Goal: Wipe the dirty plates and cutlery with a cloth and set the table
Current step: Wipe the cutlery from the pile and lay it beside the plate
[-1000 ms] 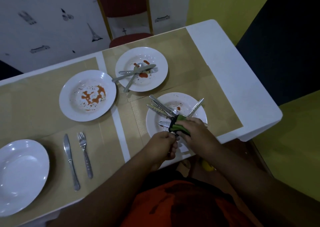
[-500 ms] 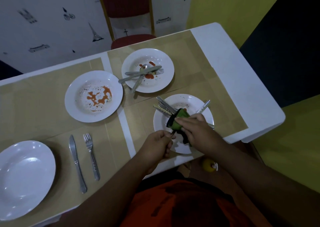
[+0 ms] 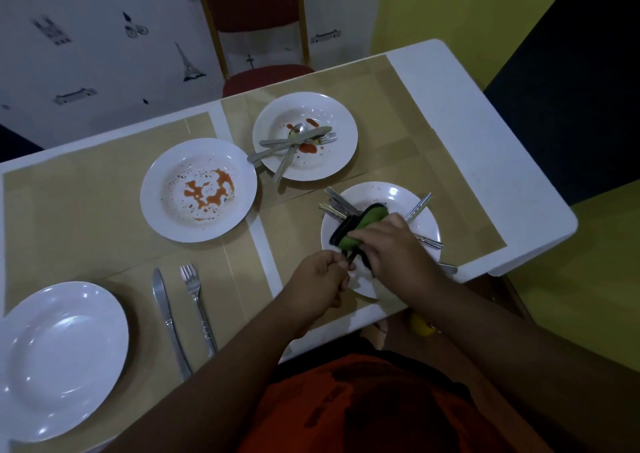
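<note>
Cutlery wiping in hand: left grip point(image 3: 320, 276) pinches a utensil point(image 3: 350, 257), right grip point(image 3: 393, 250) clasps cloth point(image 3: 362, 222) round it. Next, by judgement: draw cloth clear, lay utensil on bench point(image 3: 450, 106)

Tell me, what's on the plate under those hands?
Several pieces of cutlery lie across the plate, ends past its rim. The green cloth in the right hand hides their middles; the left hand grips one.
</note>
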The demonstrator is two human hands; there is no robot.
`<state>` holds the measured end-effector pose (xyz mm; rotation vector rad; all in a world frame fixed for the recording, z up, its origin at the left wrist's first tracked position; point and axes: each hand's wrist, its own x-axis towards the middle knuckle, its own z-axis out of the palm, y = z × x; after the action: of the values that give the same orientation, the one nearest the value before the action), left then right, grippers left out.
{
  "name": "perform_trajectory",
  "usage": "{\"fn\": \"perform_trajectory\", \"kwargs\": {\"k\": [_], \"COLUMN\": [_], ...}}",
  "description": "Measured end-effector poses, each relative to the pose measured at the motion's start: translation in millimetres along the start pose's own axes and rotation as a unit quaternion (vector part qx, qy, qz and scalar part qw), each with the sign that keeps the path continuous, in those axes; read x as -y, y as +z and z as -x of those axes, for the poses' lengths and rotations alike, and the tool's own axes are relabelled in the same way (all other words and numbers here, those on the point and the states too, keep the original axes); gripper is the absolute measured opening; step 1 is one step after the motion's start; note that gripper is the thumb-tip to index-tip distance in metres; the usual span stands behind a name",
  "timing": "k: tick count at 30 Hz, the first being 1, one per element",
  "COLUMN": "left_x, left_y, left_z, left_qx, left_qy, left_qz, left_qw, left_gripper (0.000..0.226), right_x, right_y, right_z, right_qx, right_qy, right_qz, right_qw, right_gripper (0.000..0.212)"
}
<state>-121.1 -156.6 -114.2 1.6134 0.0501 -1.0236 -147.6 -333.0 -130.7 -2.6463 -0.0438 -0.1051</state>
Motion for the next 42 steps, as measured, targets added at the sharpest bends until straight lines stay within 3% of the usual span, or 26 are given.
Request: {"fn": "perform_trajectory", "kwargs": {"k": [2, 6, 8, 13, 15, 23, 26, 29, 32, 37, 42], "left_x": [0, 2, -1, -8, -8, -7, -8, -10, -12, -12, -3], "left_y": [-2, -3, -4, -8, -8, -4, -2, 0, 3, 10, 17], "left_z": [3, 8, 9, 9, 9, 12, 8, 6, 4, 2, 13], "left_qx": [0.004, 0.012, 0.018, 0.032, 0.036, 0.066, 0.005, -0.063, -0.075, -0.054, -0.034], "left_qy": [0.002, -0.017, -0.028, -0.028, -0.027, -0.090, -0.098, -0.058, -0.051, -0.067, -0.036], "left_qz": [-0.004, 0.021, 0.063, 0.099, 0.085, 0.048, -0.041, -0.111, -0.089, 0.017, 0.002], "left_qw": [1.000, 1.000, 0.997, 0.994, 0.995, 0.992, 0.994, 0.990, 0.992, 0.996, 0.999], "left_gripper": [0.022, 0.021, 0.020, 0.020, 0.019, 0.015, 0.023, 0.036, 0.033, 0.023, 0.024], "right_x": [0, -9, 0, 2, -2, -13, -6, 4, 19, 12, 0], "right_y": [4, -2, -5, -7, -3, -20, -29, -31, -23, 5, -8], "right_z": [2, -7, -6, 3, 3, -3, -8, -8, -1, 25, 15], "right_qx": [0.012, 0.018, 0.010, 0.090, 0.090, -0.029, -0.112, -0.145, -0.108, 0.031, 0.002], "right_qy": [-0.026, 0.037, 0.027, 0.016, 0.007, 0.079, 0.139, 0.174, 0.116, -0.023, 0.092], "right_qz": [0.003, 0.013, 0.001, -0.014, -0.011, -0.044, -0.062, -0.089, -0.077, -0.010, -0.036], "right_qw": [1.000, 0.999, 1.000, 0.996, 0.996, 0.995, 0.982, 0.970, 0.984, 0.999, 0.995], "right_gripper": [0.033, 0.033, 0.034, 0.064, 0.066, 0.060, 0.058, 0.057, 0.066, 0.079, 0.077]}}
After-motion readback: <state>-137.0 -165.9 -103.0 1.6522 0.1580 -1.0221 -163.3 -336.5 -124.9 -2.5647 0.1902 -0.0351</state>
